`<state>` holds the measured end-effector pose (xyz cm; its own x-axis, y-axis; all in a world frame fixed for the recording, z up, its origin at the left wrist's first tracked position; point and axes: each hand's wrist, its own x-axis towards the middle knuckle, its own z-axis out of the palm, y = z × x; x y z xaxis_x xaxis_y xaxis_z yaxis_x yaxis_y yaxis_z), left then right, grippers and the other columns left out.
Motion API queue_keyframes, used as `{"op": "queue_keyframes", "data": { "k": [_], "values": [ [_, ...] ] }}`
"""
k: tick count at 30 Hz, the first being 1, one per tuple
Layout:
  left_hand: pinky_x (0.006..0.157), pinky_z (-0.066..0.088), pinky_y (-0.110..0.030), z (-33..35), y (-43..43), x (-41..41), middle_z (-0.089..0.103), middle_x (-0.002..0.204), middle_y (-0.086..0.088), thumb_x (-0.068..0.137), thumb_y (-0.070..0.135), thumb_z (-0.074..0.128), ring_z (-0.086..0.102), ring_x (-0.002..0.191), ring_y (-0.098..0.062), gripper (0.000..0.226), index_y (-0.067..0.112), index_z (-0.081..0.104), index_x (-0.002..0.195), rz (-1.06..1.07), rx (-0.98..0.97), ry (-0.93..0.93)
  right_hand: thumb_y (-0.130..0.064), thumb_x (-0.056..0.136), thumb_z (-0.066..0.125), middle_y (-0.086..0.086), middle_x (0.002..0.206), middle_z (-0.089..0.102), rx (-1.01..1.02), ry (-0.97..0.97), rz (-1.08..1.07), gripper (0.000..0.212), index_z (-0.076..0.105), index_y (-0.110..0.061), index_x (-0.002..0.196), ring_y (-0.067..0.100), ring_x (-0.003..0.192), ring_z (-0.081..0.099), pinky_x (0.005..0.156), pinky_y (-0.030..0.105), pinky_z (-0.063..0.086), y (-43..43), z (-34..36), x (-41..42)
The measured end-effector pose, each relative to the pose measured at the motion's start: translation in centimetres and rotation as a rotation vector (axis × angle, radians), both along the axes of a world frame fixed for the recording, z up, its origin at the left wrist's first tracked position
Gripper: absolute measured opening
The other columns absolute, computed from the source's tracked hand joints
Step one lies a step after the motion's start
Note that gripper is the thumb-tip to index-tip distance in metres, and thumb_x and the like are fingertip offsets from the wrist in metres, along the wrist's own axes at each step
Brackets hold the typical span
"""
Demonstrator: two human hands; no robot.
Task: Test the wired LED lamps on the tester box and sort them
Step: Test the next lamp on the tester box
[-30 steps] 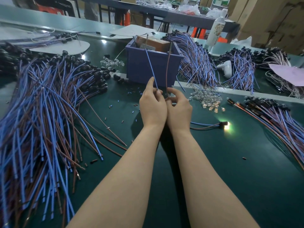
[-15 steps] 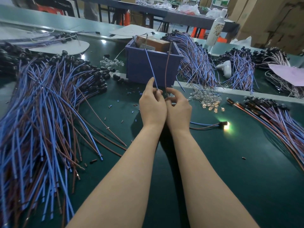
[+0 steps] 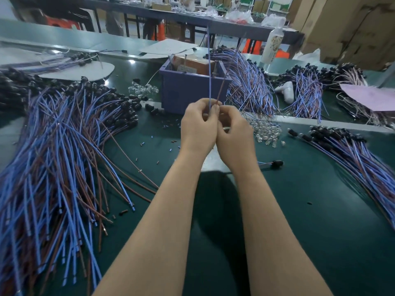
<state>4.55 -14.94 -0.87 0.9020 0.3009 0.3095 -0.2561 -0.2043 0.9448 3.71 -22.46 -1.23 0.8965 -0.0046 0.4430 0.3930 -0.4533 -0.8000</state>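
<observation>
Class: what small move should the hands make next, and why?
Probably carry the pair of wires to the right-hand pile: the lamp lit a second ago, and the left hand and right hand now hold the wire ends lifted above the tester box.

Dim overhead light, blurred, warped edges

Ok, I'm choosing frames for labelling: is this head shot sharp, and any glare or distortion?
Head view: raised wires blur toward their tops; bright glare spots on the table left of the purple box; wide-angle bending at the edges; dark shadow under the arms; background soft.
</observation>
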Motion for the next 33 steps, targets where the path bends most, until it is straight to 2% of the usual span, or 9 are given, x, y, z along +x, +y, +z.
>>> {"op": "queue_keyframes", "data": {
  "k": [4, 9, 11, 14, 19, 23, 26, 29, 33],
  "values": [
    [0.094, 0.040, -0.036, 4.2, -1.5, -1.1, 0.058, 0.110, -0.012, 0.099, 0.014, 0.043, 0.053, 0.103, -0.026, 0.019, 0.007, 0.060, 0.100, -0.011, 0.245, -0.120, -0.005, 0.082, 0.056, 0.001, 0.077, 0.056, -0.222, 0.042, 0.110, 0.028, 0.056, -0.031, 0.072, 0.008, 0.068, 0.046, 0.063, 0.018, 0.036, -3.2, 2.7, -1.2],
    [0.092, 0.037, -0.028, 8.1, -7.3, -3.1, 0.053, 0.106, -0.003, 0.098, 0.028, 0.048, 0.050, 0.106, -0.022, 0.021, 0.010, 0.057, 0.105, -0.241, 0.334, -0.318, -0.004, 0.080, 0.048, -0.003, 0.045, 0.040, -0.220, -0.040, -0.147, 0.024, 0.045, -0.006, 0.056, 0.011, 0.051, 0.028, 0.043, 0.017, 0.021, -7.9, 4.9, -2.7],
    [0.097, 0.037, -0.031, 7.5, -9.7, -3.3, 0.052, 0.117, -0.006, 0.096, 0.034, 0.050, 0.048, 0.111, -0.022, 0.031, 0.013, 0.058, 0.119, -0.211, 0.304, -0.306, -0.019, 0.086, 0.049, -0.010, 0.047, 0.047, -0.039, -0.085, -0.300, 0.030, 0.050, -0.011, 0.058, 0.007, 0.049, 0.039, 0.048, 0.014, 0.032, -10.1, 5.1, -2.9],
    [0.087, 0.040, -0.030, 5.1, -13.1, -2.7, 0.059, 0.111, -0.010, 0.097, 0.028, 0.047, 0.055, 0.102, -0.025, 0.028, 0.015, 0.061, 0.116, -0.166, 0.271, -0.103, -0.019, 0.099, 0.046, -0.006, 0.052, 0.063, 0.606, -0.031, -0.396, 0.034, 0.063, -0.013, 0.070, 0.005, 0.048, 0.059, 0.055, 0.021, 0.051, -13.6, 4.6, -2.7],
    [0.097, 0.044, -0.035, 1.0, -19.9, -2.1, 0.065, 0.114, -0.014, 0.098, 0.018, 0.044, 0.058, 0.110, -0.028, 0.029, 0.004, 0.059, 0.118, -0.525, 0.081, 0.269, -0.011, 0.097, 0.041, -0.003, 0.053, 0.065, 1.391, 0.067, -0.302, 0.028, 0.059, -0.011, 0.076, 0.007, 0.051, 0.063, 0.056, 0.017, 0.053, -18.6, 1.8, -2.9],
    [0.094, 0.043, -0.030, -1.0, -23.4, -2.1, 0.059, 0.119, -0.012, 0.100, 0.020, 0.039, 0.056, 0.109, -0.027, 0.025, 0.011, 0.050, 0.121, -0.601, -0.001, 0.382, -0.012, 0.099, 0.039, -0.002, 0.045, 0.062, 1.553, 0.212, -0.379, 0.030, 0.053, -0.010, 0.073, 0.011, 0.057, 0.061, 0.083, 0.023, 0.050, -21.4, -1.1, -2.8],
    [0.095, 0.048, -0.041, -2.1, -24.9, -1.9, 0.063, 0.115, -0.024, 0.100, 0.019, 0.037, 0.061, 0.102, -0.036, 0.033, -0.003, 0.053, 0.118, -0.653, 0.040, 0.443, -0.020, 0.103, 0.031, -0.002, 0.032, 0.050, 1.535, 0.370, -0.430, 0.039, 0.044, -0.008, 0.068, 0.008, 0.030, 0.050, 0.044, 0.015, 0.041, -22.8, -2.3, -3.0],
    [0.084, 0.050, -0.037, -2.2, -25.5, -1.8, 0.068, 0.092, -0.024, 0.099, 0.016, 0.035, 0.060, 0.071, -0.028, 0.031, 0.002, 0.060, 0.087, -0.677, 0.044, 0.455, -0.028, 0.104, 0.027, -0.001, 0.032, 0.050, 1.438, 0.491, -0.438, 0.046, 0.047, -0.008, 0.068, 0.009, 0.024, 0.045, 0.046, 0.019, 0.036, -23.5, -2.4, -2.8],
    [0.097, 0.047, -0.044, -2.4, -25.3, -1.5, 0.067, 0.107, -0.022, 0.095, 0.019, 0.042, 0.061, 0.105, -0.036, 0.031, -0.003, 0.063, 0.102, -0.656, 0.045, 0.466, -0.024, 0.103, 0.033, 0.004, 0.050, 0.063, 1.596, 0.459, -0.325, 0.041, 0.051, -0.007, 0.071, 0.013, 0.047, 0.064, 0.057, 0.022, 0.050, -23.4, -2.2, -3.0]
  ]
}}
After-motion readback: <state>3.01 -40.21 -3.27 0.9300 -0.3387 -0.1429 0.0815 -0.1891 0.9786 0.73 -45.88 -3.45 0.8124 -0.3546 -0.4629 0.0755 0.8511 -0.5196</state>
